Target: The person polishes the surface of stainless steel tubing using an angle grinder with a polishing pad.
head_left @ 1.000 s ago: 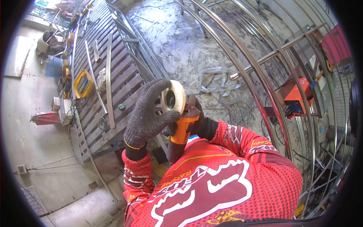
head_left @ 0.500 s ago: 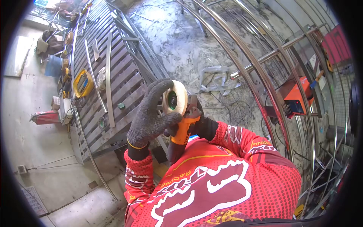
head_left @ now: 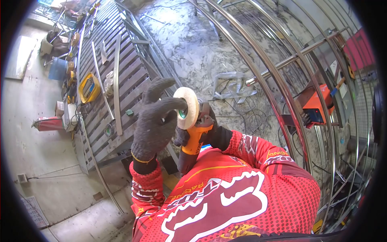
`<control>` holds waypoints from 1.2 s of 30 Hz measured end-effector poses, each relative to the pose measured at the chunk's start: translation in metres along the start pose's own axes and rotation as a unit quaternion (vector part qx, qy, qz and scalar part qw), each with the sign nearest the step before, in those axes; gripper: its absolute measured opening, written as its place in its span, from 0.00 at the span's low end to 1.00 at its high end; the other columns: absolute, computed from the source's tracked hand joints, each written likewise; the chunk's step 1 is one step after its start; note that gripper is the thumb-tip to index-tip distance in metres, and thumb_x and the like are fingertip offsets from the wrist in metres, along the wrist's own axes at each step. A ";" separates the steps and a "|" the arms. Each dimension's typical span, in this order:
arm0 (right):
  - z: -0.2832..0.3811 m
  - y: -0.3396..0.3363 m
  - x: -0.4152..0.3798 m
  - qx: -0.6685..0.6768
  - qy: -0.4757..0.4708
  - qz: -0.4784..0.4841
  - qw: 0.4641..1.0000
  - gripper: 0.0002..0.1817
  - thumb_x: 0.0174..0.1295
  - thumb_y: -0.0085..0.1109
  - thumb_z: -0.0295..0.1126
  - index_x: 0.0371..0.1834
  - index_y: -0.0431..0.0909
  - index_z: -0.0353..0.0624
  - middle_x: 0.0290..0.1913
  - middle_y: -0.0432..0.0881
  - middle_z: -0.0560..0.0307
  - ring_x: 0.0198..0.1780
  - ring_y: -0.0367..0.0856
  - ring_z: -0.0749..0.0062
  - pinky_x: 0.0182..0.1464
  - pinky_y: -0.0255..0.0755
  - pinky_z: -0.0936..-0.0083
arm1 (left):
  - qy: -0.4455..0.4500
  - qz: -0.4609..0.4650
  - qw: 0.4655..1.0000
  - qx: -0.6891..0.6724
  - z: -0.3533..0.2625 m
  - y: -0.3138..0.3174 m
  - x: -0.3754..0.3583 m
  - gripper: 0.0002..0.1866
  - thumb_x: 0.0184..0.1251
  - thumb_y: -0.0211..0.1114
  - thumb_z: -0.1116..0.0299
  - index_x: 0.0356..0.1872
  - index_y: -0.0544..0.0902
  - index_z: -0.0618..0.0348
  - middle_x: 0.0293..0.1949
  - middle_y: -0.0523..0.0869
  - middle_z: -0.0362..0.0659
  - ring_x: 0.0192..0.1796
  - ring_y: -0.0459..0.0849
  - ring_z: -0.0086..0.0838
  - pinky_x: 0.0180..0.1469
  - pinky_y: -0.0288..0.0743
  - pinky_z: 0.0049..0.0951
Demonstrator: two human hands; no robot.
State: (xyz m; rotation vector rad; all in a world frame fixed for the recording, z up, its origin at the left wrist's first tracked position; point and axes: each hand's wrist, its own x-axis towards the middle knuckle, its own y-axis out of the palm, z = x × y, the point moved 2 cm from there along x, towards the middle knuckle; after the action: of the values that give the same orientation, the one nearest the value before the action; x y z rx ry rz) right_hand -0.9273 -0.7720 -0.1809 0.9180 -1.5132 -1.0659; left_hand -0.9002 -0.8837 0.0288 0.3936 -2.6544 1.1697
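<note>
An orange and black power tool (head_left: pixel 194 139) is held upright against my chest, with a thick cream-coloured disc (head_left: pixel 192 108) on its head. Wrapped round the tool's far side is my right hand (head_left: pixel 218 135), in a dark glove and largely hidden by the tool. My left hand (head_left: pixel 155 117), in a dark grey knitted glove, is at the disc's left face. Its index finger and thumb close in at the green centre, where the fingertips are partly hidden. Another finger is raised and curled above them.
A slatted metal table (head_left: pixel 133 80) on the left bears metal strips and a yellow tray (head_left: pixel 89 88). Curved shiny tubes (head_left: pixel 258 60) stand close on the right, with an orange machine (head_left: pixel 318 104) behind them. Cables (head_left: pixel 256 119) lie on the floor.
My left hand has let go of the disc's rim and moved its fingers to the centre, with one finger lifted. The disc's face has turned slightly; my right hand has barely moved.
</note>
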 end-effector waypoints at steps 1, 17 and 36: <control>-0.001 0.001 0.002 0.016 0.021 0.058 0.998 0.31 0.76 0.45 0.54 0.73 0.67 0.46 0.62 0.79 0.50 0.59 0.80 0.60 0.66 0.73 0.55 | -0.001 -0.007 0.999 -0.041 0.003 -0.005 -0.002 0.11 0.54 0.68 0.84 0.38 0.87 0.61 0.59 0.82 0.53 0.65 0.79 0.44 0.65 0.73 0.42; -0.006 0.014 0.004 -0.024 0.034 0.015 0.999 0.41 0.66 0.51 0.68 0.65 0.72 0.43 0.50 0.83 0.49 0.50 0.81 0.53 0.61 0.70 0.50 | -0.054 -0.028 0.995 -0.084 -0.003 -0.007 0.001 0.14 0.52 0.69 0.82 0.42 0.86 0.61 0.52 0.84 0.52 0.56 0.84 0.43 0.60 0.77 0.38; -0.019 -0.083 -0.002 0.084 -0.003 -0.018 0.996 0.24 0.76 0.49 0.43 0.71 0.69 0.46 0.67 0.76 0.52 0.66 0.76 0.62 0.72 0.68 0.61 | -0.090 0.022 0.990 -0.102 -0.004 -0.012 -0.001 0.26 0.55 0.73 0.76 0.59 0.81 0.63 0.59 0.80 0.50 0.56 0.83 0.33 0.60 0.78 0.34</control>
State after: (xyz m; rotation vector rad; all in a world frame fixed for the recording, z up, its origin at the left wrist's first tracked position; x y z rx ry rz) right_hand -0.9060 -0.7991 -0.2583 1.0636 -1.6151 -0.9777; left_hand -0.8946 -0.8889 0.0391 0.4227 -2.9167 0.8992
